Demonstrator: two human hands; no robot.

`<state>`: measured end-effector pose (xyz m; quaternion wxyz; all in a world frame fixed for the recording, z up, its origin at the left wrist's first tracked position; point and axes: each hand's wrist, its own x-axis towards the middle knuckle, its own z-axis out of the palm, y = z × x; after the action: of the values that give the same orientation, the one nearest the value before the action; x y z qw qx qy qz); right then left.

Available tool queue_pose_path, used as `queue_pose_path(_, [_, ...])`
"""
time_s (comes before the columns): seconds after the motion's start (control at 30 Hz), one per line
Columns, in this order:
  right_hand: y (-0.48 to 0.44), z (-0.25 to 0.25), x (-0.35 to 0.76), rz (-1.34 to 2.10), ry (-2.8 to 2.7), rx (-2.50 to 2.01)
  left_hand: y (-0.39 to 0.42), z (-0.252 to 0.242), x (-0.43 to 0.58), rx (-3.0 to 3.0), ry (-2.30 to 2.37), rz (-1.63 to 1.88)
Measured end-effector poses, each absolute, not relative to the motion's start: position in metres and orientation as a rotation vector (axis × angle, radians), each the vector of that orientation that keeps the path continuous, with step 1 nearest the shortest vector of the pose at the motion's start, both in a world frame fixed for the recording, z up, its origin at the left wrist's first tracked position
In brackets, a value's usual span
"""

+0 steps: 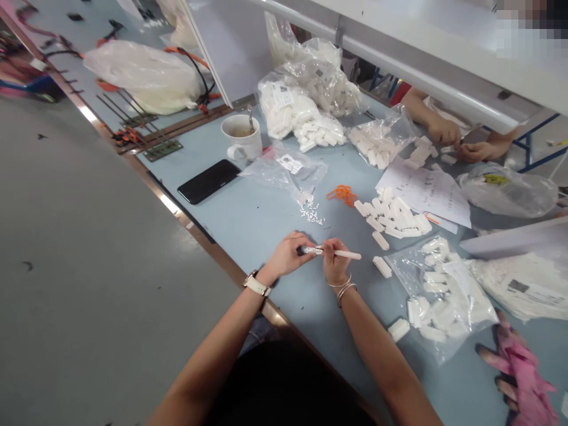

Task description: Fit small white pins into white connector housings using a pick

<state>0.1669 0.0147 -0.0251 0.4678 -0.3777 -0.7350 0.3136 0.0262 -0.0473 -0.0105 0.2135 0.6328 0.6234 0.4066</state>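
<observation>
My left hand (290,254) is closed on a small white piece (313,250) with dark dots and a dark end. In the fingers of my right hand (335,260) is a slim white pen-like tool (350,255). Its near end sticks out to the right, and its tip meets or lies close to the small piece; I cannot tell which. Just beyond my hands lie a scatter of tiny white pins (312,212) and a little heap of orange clips (341,194). To their right is a pile of white plastic housings (393,214).
A mug (243,137) with a spoon, a black phone (208,181) and a clear bag (288,168) stand or lie at left. Bags of white parts (306,106) fill the back. Another bag (448,290) and pink gloves (523,373) are at right. A co-worker's hands (461,142) work opposite.
</observation>
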Motion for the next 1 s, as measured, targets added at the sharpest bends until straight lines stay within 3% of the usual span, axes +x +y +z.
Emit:
queue_pose_path(0.77, [0.015,-0.014,0.162,0.470,-2.052,-0.888,-0.047,-0.013,0.025,1.767,1.713,1.133])
queue_pose_path(1.0, [0.014,-0.021,0.164,0.659,-1.928,-0.868,-0.047,-0.011,0.026,1.773,1.727,1.128])
